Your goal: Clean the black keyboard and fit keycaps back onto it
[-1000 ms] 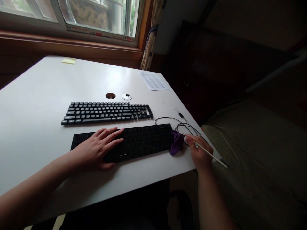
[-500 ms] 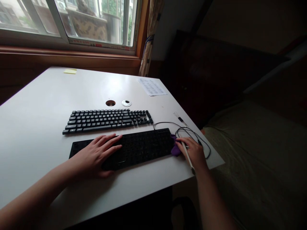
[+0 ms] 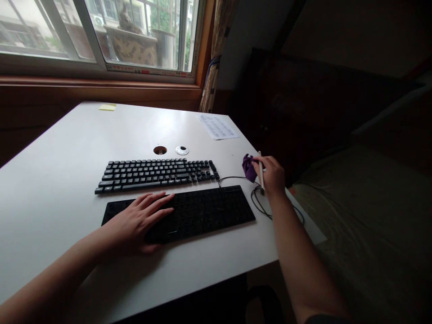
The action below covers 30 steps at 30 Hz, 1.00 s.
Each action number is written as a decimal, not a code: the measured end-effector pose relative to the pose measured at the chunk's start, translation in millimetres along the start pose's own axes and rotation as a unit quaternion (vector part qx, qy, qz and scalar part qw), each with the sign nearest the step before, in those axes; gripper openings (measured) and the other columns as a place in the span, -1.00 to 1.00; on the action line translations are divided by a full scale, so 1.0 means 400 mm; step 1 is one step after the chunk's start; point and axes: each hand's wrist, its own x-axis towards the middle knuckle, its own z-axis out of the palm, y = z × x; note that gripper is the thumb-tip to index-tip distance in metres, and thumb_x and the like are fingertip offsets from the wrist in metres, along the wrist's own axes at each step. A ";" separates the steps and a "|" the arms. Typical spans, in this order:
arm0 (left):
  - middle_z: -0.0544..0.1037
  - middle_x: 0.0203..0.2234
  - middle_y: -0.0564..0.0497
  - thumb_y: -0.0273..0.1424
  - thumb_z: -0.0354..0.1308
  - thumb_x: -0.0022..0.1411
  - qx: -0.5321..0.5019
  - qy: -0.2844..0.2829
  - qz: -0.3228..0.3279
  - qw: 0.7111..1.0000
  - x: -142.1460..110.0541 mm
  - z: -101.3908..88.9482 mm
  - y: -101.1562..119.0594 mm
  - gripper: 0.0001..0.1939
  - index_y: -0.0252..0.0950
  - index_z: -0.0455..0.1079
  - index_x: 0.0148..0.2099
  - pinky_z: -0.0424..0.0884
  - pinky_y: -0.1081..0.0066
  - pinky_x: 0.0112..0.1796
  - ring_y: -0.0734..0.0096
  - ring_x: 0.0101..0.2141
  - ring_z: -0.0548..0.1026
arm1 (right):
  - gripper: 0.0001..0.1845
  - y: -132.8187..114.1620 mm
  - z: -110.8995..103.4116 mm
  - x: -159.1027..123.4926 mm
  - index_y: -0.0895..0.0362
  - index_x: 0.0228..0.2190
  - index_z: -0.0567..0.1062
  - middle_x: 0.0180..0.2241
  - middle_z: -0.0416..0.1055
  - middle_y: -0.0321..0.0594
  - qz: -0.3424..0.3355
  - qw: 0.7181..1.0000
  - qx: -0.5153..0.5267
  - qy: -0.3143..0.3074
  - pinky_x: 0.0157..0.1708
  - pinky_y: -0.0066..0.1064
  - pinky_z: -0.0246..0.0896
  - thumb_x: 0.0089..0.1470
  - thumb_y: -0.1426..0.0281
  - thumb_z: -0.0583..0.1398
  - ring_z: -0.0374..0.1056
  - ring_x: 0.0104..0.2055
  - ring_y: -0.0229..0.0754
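My left hand [image 3: 141, 220] lies with spread fingers on the left part of a black keyboard base [image 3: 209, 204], whose keycaps are off. Behind it, the dark keycaps [image 3: 155, 173] are laid out in keyboard order on the table. My right hand [image 3: 272, 173] is closed, pinching a crumpled purple cloth [image 3: 249, 168] together with a thin white stick-like tool [image 3: 261, 168]. Both are held above the table, right of the keycaps and clear of the base. What the tool is cannot be made out. The base's black cable [image 3: 258, 202] loops below my right hand.
The white table [image 3: 135, 130] ends on the right beside a dim, cloth-covered surface [image 3: 364, 198]. Printed paper [image 3: 218, 127] lies at the back right, a yellow sticky note [image 3: 107, 107] at the back left. A cable hole [image 3: 159, 150] and its round cover [image 3: 182, 150] sit mid-table.
My right hand has lifted the purple cloth and white tool off the keyboard base's right end, moving up and away toward the back. My left hand stays on the base. The view has shifted slightly.
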 end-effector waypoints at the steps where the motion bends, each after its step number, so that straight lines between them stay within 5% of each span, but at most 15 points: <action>1: 0.10 0.44 -0.20 -0.16 0.33 0.09 0.001 -0.002 0.000 1.000 0.000 0.001 -0.001 -0.19 -0.22 0.24 0.35 0.11 -0.12 0.31 -0.19 0.37 0.12 | -0.75 0.012 0.019 0.014 0.11 -0.14 0.62 -0.16 0.54 -0.04 -0.001 1.000 -0.002 -0.016 0.00 -0.17 0.37 0.25 0.32 0.17 0.46 -0.09 0.01; 8: 0.07 0.45 -0.17 -0.16 0.33 0.09 -0.003 -0.015 0.003 1.000 0.001 -0.004 -0.009 -0.18 -0.21 0.22 0.36 0.11 -0.11 0.31 -0.17 0.38 0.09 | -0.70 0.042 0.109 0.018 0.12 -0.17 0.65 -0.24 0.57 -0.04 0.006 0.998 0.012 -0.068 -0.09 -0.15 0.37 0.23 0.39 0.12 0.44 -0.21 -0.01; 17: 0.12 0.43 -0.17 -0.16 0.36 0.08 -0.015 -0.004 0.001 1.000 0.001 -0.007 -0.010 -0.17 -0.18 0.23 0.36 0.16 -0.13 0.29 -0.18 0.36 0.13 | -0.67 0.068 0.039 -0.028 0.12 -0.25 0.66 -0.27 0.62 -0.05 0.032 0.996 -0.011 -0.077 -0.17 -0.22 0.33 0.22 0.19 0.17 0.47 -0.25 -0.01; 24: 0.10 0.44 -0.14 -0.15 0.36 0.10 -0.020 -0.017 -0.008 1.000 0.001 -0.018 -0.007 -0.17 -0.17 0.21 0.37 0.16 -0.12 0.31 -0.14 0.39 0.08 | -0.43 0.041 -0.007 -0.037 0.13 -0.50 0.60 -0.60 0.47 -0.24 0.156 0.958 0.027 -0.239 -0.52 -0.36 0.12 0.14 -0.11 0.18 0.32 -0.53 -0.16; 30: 0.13 0.43 -0.13 -0.06 0.29 0.22 -0.022 -0.017 -0.001 1.000 0.006 -0.047 0.007 -0.28 -0.19 0.28 0.34 0.13 -0.15 0.33 -0.11 0.41 0.04 | -0.55 0.057 -0.007 -0.046 0.05 -0.53 0.60 -0.53 0.56 -0.23 0.188 0.911 0.066 -0.361 -0.48 -0.32 0.26 0.05 -0.06 0.26 0.45 -0.49 -0.06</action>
